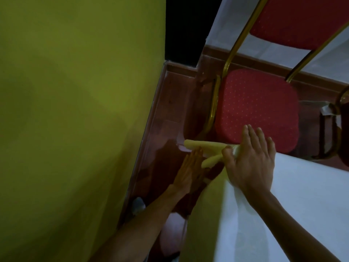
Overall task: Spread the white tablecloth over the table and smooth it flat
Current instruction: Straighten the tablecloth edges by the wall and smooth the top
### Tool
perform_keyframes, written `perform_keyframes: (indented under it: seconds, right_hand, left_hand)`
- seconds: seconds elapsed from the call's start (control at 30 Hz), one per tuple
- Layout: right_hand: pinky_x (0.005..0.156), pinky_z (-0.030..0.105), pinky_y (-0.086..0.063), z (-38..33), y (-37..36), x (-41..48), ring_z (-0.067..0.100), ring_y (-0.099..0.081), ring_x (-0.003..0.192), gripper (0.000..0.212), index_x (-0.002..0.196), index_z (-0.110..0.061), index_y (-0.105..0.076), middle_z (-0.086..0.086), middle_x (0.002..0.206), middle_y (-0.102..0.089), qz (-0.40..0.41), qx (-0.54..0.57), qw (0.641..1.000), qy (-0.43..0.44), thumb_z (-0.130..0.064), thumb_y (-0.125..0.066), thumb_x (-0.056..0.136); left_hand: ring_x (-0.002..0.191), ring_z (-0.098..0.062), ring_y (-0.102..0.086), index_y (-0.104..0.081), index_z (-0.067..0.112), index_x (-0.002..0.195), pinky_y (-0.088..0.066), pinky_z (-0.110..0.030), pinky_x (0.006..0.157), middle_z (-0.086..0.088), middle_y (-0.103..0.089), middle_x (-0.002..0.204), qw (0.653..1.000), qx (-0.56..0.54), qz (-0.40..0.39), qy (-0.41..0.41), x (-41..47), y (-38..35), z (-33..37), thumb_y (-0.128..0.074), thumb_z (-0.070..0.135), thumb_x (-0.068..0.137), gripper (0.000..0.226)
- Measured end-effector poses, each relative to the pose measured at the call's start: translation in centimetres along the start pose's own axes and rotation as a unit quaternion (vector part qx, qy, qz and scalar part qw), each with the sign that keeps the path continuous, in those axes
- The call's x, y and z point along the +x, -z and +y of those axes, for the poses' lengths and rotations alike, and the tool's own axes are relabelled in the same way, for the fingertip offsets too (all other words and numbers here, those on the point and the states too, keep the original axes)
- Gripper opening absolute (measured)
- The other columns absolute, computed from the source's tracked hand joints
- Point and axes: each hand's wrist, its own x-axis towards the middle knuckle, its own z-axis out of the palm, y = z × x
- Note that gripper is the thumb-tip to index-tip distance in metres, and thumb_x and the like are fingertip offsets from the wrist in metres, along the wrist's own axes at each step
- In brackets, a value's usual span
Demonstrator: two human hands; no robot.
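The white tablecloth (298,205) covers the table at the lower right and hangs over its near left side. At the table's corner the cloth bunches into pale yellowish folds (200,145) that stick out to the left. My right hand (251,161) lies over that corner, fingers stretched forward, with a bit of cloth pinched between thumb and forefinger. My left hand (188,171) is lower and to the left, beside the table, its fingers straight and flat against the underside of the folds. The tabletop itself is hidden under the cloth.
A red padded chair (255,106) with a gold metal frame stands right against the table's far corner. A second chair's frame (332,129) shows at the right edge. A green wall (75,110) fills the left, and a narrow strip of red-brown floor (170,110) runs between it and the table.
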Motion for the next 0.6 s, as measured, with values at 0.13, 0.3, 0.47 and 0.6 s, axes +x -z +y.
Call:
perform_keyframes:
  seconds: [0.13,0.3,0.47,0.6]
  right_hand:
    - [0.126,0.052,-0.011,-0.2,-0.1,0.0,0.030,-0.022,0.154,0.078,0.155,-0.003,-0.034,0.014,0.161,-0.036,0.001,0.003,1.000,-0.001,-0.049,-0.034,0.092]
    - [0.125,0.053,-0.013,-0.1,-0.2,-0.1,0.031,-0.023,0.153,0.078,0.155,-0.003,-0.034,0.015,0.161,-0.037,0.002,-0.006,1.000,0.001,-0.051,-0.032,0.092]
    - [0.125,0.053,-0.013,-0.2,-0.1,-0.1,0.030,-0.022,0.154,0.078,0.155,-0.004,-0.033,0.015,0.161,-0.036,0.001,-0.002,1.000,-0.001,-0.050,-0.034,0.093]
    - [0.126,0.052,-0.012,-0.1,-0.2,-0.1,0.030,-0.022,0.154,0.076,0.155,-0.004,-0.033,0.014,0.161,-0.036,0.001,0.000,1.000,0.001,-0.048,-0.036,0.093]
  left_hand:
    - [0.156,-0.026,-0.011,-0.019,-0.003,0.157,-0.017,-0.047,0.126,-0.017,-0.014,0.167,0.999,-0.026,0.046,-0.012,0.2,1.8,-0.2,-0.040,0.042,0.106,0.071]
    - [0.156,-0.026,-0.012,-0.018,-0.004,0.156,-0.015,-0.044,0.126,-0.016,-0.015,0.167,0.979,-0.083,0.100,-0.154,2.1,6.4,7.9,-0.034,0.041,0.104,0.071]
    - [0.155,-0.030,-0.016,-0.017,-0.002,0.157,-0.025,-0.054,0.121,-0.017,-0.016,0.166,0.987,0.031,0.031,-0.157,3.7,3.8,3.1,-0.049,0.030,0.102,0.071]
    - [0.155,-0.035,-0.004,0.009,0.009,0.157,-0.016,-0.054,0.124,-0.016,0.003,0.168,0.983,0.163,-0.084,0.004,3.0,3.0,-2.5,-0.057,0.016,0.097,0.090]
